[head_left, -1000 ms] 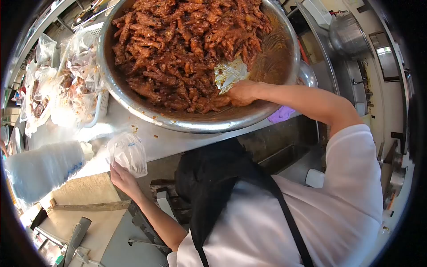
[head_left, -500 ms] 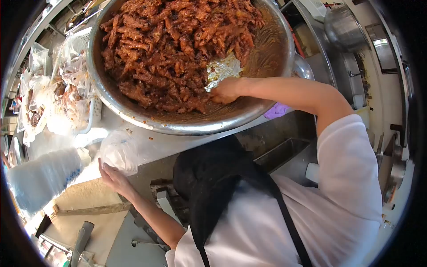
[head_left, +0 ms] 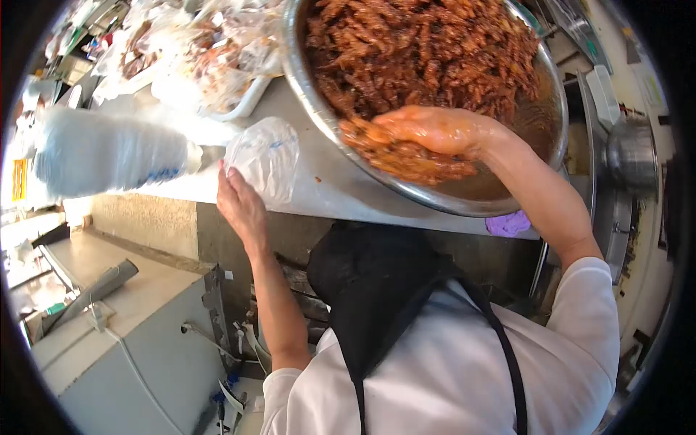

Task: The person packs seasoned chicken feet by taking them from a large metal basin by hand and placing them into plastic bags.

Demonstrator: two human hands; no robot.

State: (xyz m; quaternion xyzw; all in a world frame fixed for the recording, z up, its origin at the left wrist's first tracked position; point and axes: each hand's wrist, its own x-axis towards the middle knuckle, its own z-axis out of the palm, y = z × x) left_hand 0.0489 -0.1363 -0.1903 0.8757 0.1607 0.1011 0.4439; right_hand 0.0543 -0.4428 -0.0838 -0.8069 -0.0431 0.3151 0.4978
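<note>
A large metal basin (head_left: pixel 313 109) holds a heap of sauced, reddish-brown chicken feet (head_left: pixel 435 54). My right hand (head_left: pixel 453 132), wet with sauce, is closed over a bunch of chicken feet (head_left: pixel 417 161) just inside the basin's near left rim. At the table edge, my left hand (head_left: pixel 243 206) grips a clear plastic bag (head_left: pixel 270 159) by its lower left side. The bag stands puffed out over the table, and nothing shows inside it.
A bundle of clear plastic bags (head_left: pixel 109 154) lies left of my left hand. Behind it, a white basket (head_left: pixel 250 100) carries several filled bags (head_left: pixel 210 61). A purple cloth (head_left: pixel 509 224) sits beneath the basin's right side. A metal pot (head_left: pixel 629 163) stands far right.
My right hand has come up from the basin's floor toward its near left rim with chicken feet in it. My left hand still has the bag. The view has shifted left.
</note>
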